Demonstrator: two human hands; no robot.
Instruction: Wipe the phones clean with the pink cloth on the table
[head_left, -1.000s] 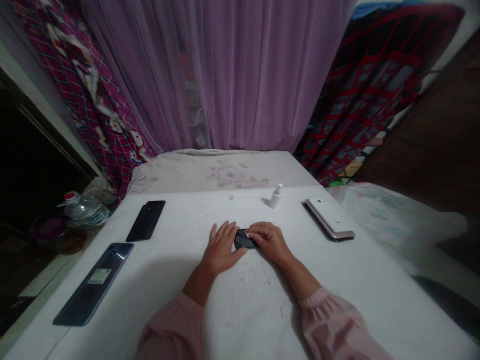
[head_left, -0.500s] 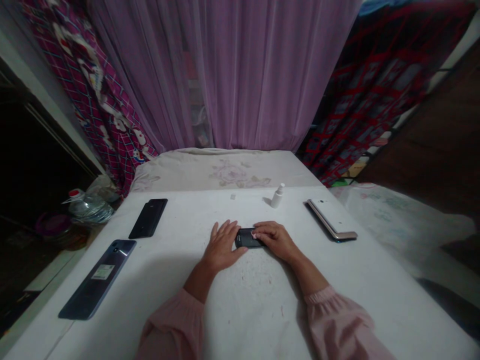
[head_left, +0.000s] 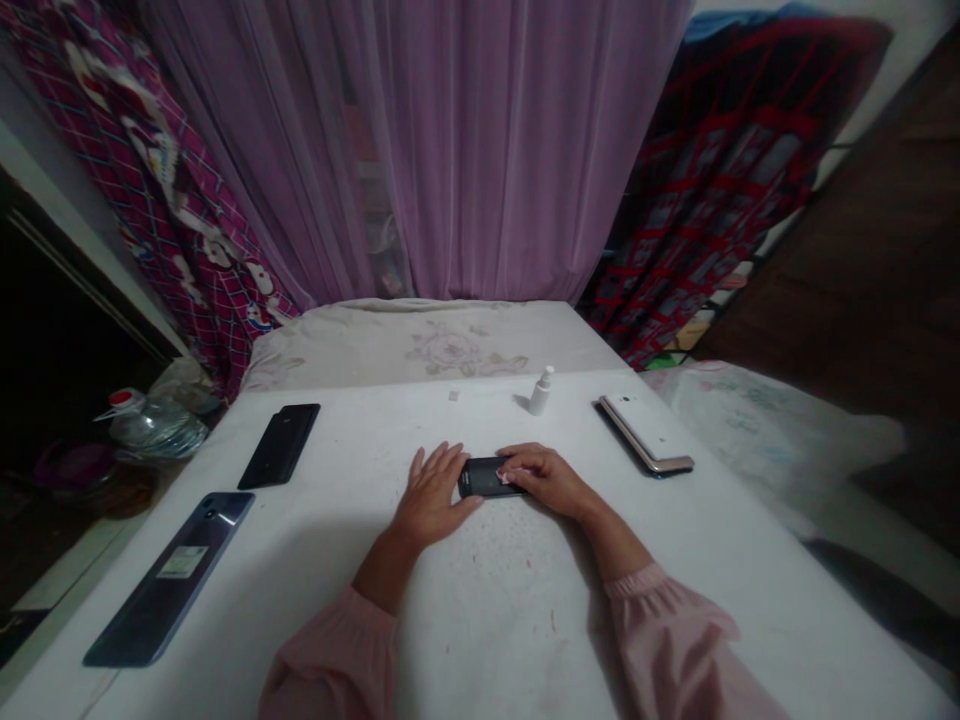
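Phone [head_left: 486,478] lies crosswise between your hands; right hand [head_left: 547,478] covers its right end, grip unclear; open left hand [head_left: 435,495] rests just beside.

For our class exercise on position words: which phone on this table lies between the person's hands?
The small black phone, under the fingertips of the right hand; the larger black phone, blue-grey phone and white phone lie apart.

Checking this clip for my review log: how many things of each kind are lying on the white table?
Phones: 4 (small black phone, black phone, dark blue phone, white phone)
Spray bottles: 1 (white spray bottle)
Small white scraps: 1 (small white scrap)
Total: 6
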